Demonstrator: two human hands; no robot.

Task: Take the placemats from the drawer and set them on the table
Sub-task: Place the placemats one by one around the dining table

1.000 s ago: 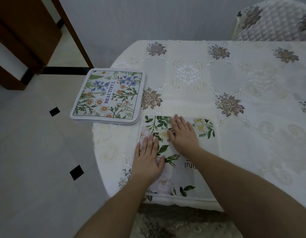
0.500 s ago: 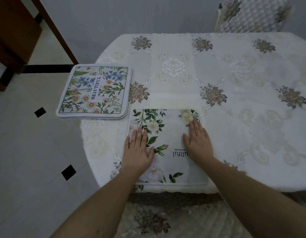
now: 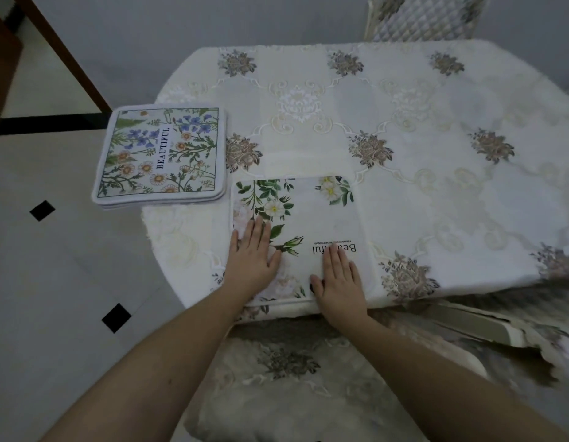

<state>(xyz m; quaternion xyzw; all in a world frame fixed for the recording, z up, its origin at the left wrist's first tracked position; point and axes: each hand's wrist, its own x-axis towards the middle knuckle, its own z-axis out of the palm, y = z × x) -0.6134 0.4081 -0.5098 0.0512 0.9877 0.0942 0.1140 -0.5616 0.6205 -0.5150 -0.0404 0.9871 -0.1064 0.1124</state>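
Pressed flat by left hand (image 3: 252, 260) and right hand (image 3: 340, 280), fingers straight and together, white floral placemat (image 3: 311, 218) at the table (image 3: 436, 154) edge, beside a stack, perhaps three, of placemats (image 3: 161, 154).

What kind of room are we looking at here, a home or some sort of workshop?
Most likely a home dining area. A table under a flowered lace cloth has a padded chair at its far side, a stack of placemats sits at its corner, and both hands press another placemat flat. The floor is tiled.
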